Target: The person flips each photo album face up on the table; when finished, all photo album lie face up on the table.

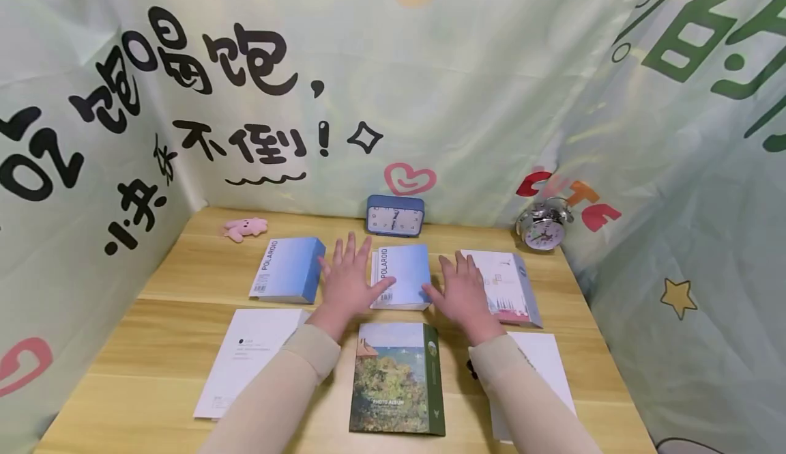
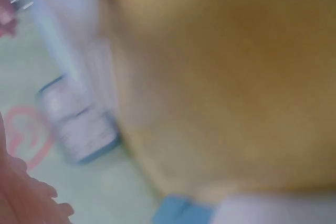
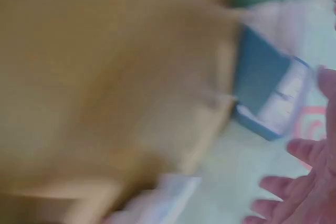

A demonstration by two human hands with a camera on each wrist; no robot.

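Note:
A blue-and-white album marked POLAROID [image 1: 405, 270] lies in the middle of the back row, between my two hands. My left hand [image 1: 346, 283] has its fingers spread. Its thumb overlaps the left edge of that album; whether it touches is unclear. On the other side, my right hand [image 1: 464, 297] is also spread, thumb near the album's right edge and fingers in front of a white printed album [image 1: 505, 287]. A second blue POLAROID album [image 1: 287, 270] lies left of the left hand. Both wrist views are blurred; each shows its hand's fingers at the side, holding nothing.
In front lie a landscape photo album [image 1: 393, 386] and two white-covered books [image 1: 258, 351] [image 1: 546, 358], partly behind the sleeves. A blue clock [image 1: 395, 216], a silver alarm clock [image 1: 544, 227] and a pink toy [image 1: 245, 229] stand along the table's back edge, near the cloth backdrop [image 1: 479, 133].

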